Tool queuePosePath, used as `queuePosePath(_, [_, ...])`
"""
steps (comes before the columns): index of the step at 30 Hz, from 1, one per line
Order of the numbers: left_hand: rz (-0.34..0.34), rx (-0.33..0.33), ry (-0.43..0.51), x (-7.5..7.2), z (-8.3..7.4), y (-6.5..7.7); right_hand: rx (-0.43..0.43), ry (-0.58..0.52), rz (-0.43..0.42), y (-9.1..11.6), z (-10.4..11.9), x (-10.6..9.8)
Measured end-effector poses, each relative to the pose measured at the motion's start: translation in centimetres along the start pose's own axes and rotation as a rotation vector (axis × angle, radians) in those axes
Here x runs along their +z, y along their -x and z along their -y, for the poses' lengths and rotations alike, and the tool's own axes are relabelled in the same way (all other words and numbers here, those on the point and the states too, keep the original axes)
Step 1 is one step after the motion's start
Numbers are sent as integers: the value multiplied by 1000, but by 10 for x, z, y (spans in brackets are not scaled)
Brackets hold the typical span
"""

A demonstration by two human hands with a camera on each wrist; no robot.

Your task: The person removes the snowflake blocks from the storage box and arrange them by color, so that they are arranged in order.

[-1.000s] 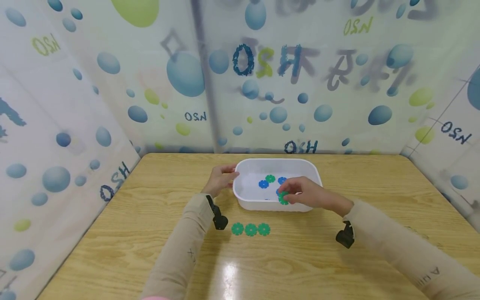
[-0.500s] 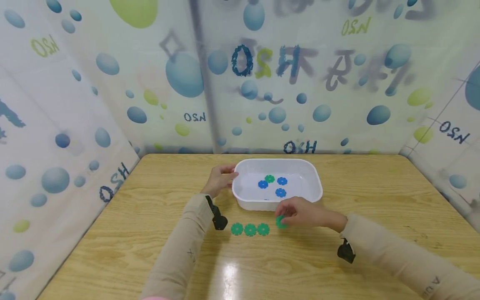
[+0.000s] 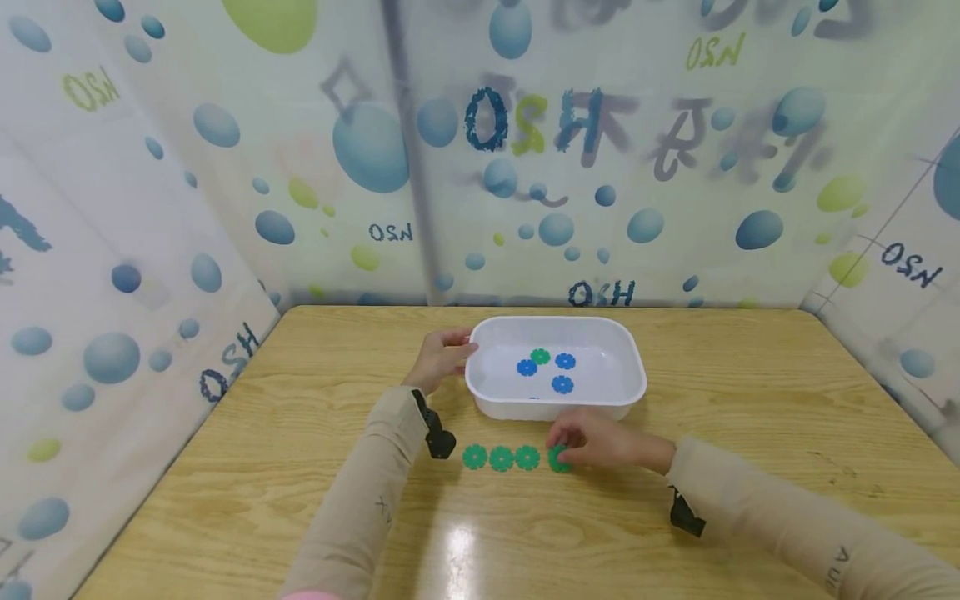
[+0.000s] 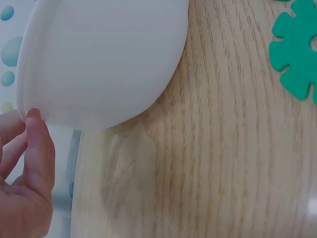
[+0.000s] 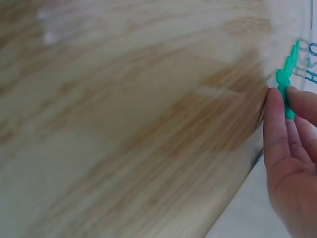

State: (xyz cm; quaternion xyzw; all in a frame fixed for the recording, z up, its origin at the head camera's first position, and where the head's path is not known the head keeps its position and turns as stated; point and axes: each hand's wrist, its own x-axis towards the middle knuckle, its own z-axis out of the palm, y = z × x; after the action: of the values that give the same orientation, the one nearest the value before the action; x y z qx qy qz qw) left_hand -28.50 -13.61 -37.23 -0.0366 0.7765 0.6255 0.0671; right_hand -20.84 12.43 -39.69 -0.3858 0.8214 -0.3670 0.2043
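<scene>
Wood-grain desk (image 3: pixel 750 392), rounded corners, glare patch near my edge. On it: white tub (image 3: pixel 633 392) at ctr-back, w/ blue + green discs inside; row of 3 green notched discs (image 3: pixel 501 457) just in front of tub, flat, edges touching.

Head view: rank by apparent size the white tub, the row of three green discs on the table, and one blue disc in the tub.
1. White tub
2. Row of three green discs
3. Blue disc, far smaller; it lies a little farther from the camera, but not enough to change the order.
</scene>
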Motion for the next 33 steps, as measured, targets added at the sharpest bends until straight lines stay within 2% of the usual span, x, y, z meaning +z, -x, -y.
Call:
queuePosePath(4, [2,2,15,0,0,-1,5,22,-23,-1,-2,2])
queuePosePath(13, [9,9,19,-1,0,-2,-3,158,-58,-2,6,3])
queuePosePath(18, [9,10,40,-1,0,0,8,172,-68,-4,8,6])
queuePosePath(28, [3,16,8,0,0,0,25,218,-103,-5,7,11])
queuePosePath(33, [7,17,9,0,0,0,1,239,-115,-4,8,12])
